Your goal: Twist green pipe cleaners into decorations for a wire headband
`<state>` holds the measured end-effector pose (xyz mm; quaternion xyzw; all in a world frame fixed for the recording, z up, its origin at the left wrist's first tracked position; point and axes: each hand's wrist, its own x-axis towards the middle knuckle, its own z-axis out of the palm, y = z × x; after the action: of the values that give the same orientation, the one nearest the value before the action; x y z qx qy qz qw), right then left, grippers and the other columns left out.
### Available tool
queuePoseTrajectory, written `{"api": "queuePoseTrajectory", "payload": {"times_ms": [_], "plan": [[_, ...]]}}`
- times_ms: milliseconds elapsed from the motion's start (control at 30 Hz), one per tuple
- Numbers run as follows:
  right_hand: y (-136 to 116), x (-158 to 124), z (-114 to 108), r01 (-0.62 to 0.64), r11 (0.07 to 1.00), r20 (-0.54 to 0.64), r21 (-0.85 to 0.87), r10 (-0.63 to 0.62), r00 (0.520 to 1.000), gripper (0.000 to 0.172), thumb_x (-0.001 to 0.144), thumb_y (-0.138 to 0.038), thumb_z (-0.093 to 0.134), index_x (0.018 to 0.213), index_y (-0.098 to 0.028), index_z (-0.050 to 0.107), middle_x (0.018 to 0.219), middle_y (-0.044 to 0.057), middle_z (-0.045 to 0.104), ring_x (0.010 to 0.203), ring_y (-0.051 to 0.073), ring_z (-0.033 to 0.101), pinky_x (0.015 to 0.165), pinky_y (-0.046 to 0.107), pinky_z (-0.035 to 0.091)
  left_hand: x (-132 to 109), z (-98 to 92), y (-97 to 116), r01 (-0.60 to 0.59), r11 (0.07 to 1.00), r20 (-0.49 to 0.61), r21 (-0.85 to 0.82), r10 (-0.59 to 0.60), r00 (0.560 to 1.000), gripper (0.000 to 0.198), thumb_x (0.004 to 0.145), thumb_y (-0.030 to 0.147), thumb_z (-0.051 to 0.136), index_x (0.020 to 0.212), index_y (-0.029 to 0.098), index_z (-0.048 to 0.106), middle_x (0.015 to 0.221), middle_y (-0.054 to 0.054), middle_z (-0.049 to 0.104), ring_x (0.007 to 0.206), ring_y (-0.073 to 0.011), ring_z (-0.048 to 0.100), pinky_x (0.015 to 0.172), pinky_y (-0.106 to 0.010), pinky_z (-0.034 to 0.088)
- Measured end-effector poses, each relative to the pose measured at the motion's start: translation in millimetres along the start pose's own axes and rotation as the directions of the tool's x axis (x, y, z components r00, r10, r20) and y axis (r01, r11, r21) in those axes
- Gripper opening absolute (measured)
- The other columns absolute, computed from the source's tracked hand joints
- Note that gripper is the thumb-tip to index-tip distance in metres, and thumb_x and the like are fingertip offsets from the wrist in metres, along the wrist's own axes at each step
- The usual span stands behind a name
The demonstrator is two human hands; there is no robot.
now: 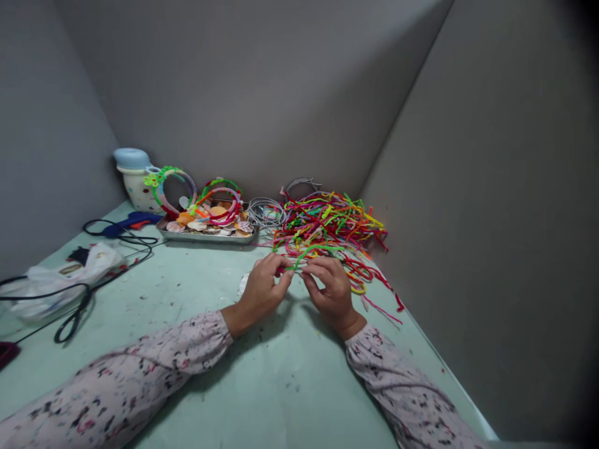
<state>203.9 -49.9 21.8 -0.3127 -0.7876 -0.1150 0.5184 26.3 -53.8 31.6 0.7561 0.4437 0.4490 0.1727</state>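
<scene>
My left hand [262, 288] pinches a bright green pipe cleaner [311, 249] near one end, and a bit of red shows by its fingertips. From there the green stem arcs up and right, passing behind the fingers of my right hand [330, 290]. Those right fingers are closed close to the left fingertips; what lies between them is too small to make out. Just beyond both hands spreads a tangled heap of coloured pipe cleaners [327, 218]. A whitish round thing [242, 285] is partly hidden behind my left hand.
A metal tray [210, 238] of seashells bears wrapped rings [176, 187]. Beside it lies coiled grey wire [266, 213]. At left are a spotted bottle [135, 181], a blue-handled tool [131, 223], a plastic bag [70, 280] and a black cable [88, 296]. Grey walls enclose the table [281, 399].
</scene>
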Motion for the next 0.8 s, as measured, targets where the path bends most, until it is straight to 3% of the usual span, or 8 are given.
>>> {"api": "queuePoseTrajectory", "payload": {"times_ms": [333,800], "plan": [[-0.3,-1.5,2.3,0.013,1.0,0.029,-0.016,-0.013,0.999,0.018,0.085,-0.014,0.063,0.099,-0.025,0.066,0.093,0.005,0.067,0.089,0.02,0.061,0.078,0.037,0.052,-0.4,-2.9,4.9,0.0,0.996,0.054,-0.085,0.004,0.999,0.009,0.088,0.02,0.048,0.089,0.018,0.058,0.092,-0.004,0.061,0.088,-0.0181,0.055,0.079,-0.032,0.043],[0.7,-2.8,1.1,0.019,1.0,0.019,-0.01,-0.019,1.0,0.021,0.085,-0.014,0.063,0.101,-0.027,0.067,0.093,0.005,0.066,0.09,0.02,0.061,0.078,0.038,0.051,-1.6,-2.1,6.3,0.011,0.993,0.047,-0.116,-0.005,0.999,0.014,0.09,0.022,0.048,0.093,0.018,0.06,0.093,-0.005,0.063,0.089,-0.0185,0.057,0.08,-0.032,0.045]]}}
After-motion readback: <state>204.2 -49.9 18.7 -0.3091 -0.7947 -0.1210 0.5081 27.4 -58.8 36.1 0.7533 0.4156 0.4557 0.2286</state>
